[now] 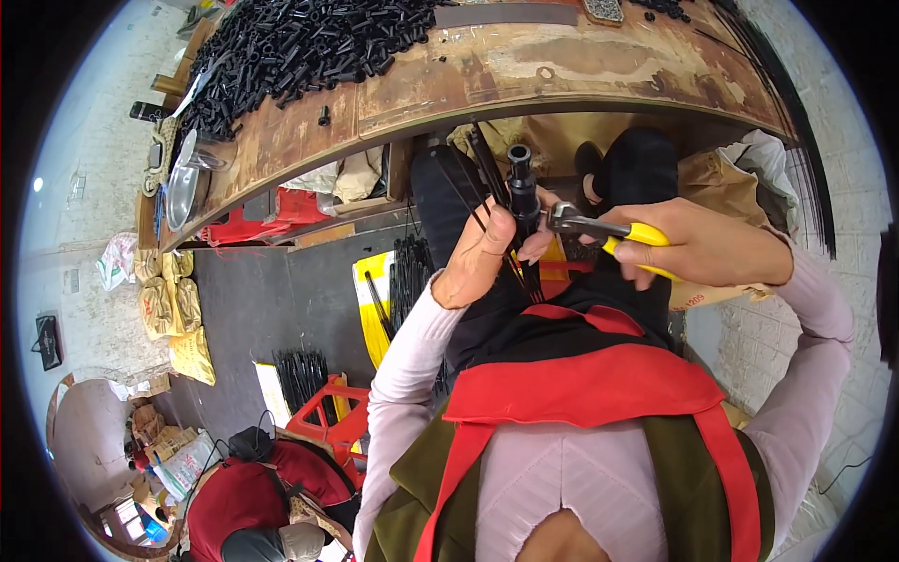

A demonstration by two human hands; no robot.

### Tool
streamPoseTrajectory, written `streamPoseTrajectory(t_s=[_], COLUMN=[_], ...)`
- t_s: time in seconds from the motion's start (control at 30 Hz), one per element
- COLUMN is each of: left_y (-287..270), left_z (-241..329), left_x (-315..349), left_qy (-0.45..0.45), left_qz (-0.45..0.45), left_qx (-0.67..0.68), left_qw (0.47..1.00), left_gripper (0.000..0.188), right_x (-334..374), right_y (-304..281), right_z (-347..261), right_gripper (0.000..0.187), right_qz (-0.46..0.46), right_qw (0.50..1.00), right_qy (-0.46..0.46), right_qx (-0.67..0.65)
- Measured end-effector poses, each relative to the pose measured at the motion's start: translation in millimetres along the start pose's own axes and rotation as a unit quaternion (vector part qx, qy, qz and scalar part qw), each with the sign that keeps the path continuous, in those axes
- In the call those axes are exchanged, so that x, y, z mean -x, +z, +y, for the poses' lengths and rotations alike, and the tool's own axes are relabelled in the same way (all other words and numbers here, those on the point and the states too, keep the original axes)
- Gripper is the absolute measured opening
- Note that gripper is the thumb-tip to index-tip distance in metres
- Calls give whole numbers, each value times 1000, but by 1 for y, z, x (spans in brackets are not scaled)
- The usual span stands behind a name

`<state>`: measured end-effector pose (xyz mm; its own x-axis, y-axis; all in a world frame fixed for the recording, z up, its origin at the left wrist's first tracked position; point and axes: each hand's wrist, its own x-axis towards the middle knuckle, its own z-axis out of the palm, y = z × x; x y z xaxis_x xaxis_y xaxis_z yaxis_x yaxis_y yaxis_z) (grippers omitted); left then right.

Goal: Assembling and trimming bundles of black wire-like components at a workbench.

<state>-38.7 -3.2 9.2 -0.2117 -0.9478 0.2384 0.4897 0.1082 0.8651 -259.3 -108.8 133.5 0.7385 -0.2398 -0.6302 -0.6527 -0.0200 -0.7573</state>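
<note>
Above my lap, my left hand (479,253) is closed around a black stepped tubular part (522,183), its open round end facing up. Several thin black rods (485,159) stick out beside it from the same hand. My right hand (712,242) grips a pair of pliers (604,228) with yellow handles. The metal jaws point left and sit right beside the tubular part; whether they touch it I cannot tell. My left fingertips behind the part are partly hidden.
A worn wooden bench (412,98) curves across the front, bearing a big heap of small black tubes (300,47). Long thin black rods (796,103) hang over its right end. Below left are a red plastic stool (342,421) and rod bundles (409,281). Another person (243,501) bends at lower left.
</note>
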Motion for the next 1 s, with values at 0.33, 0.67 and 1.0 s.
streamPoseTrajectory(t_s=[0.33,0.67,1.0], left_y=[-13,-105,-84], left_z=[-12,70,102], left_x=[-20,-27,10], left_qy=[-18,100,296], left_qz=[30,477,402], left_qx=[35,-44,172], left_qw=[999,872,849], left_gripper=[59,52,53], right_x=[-13,-105,-63], right_y=[-39,-135,17], right_z=[-30,83,92], right_gripper=[26,44,49], right_qz=[2,394,-137], right_qw=[981,789,896], right_qy=[-17,-44,-187], right_qx=[196,469,-379])
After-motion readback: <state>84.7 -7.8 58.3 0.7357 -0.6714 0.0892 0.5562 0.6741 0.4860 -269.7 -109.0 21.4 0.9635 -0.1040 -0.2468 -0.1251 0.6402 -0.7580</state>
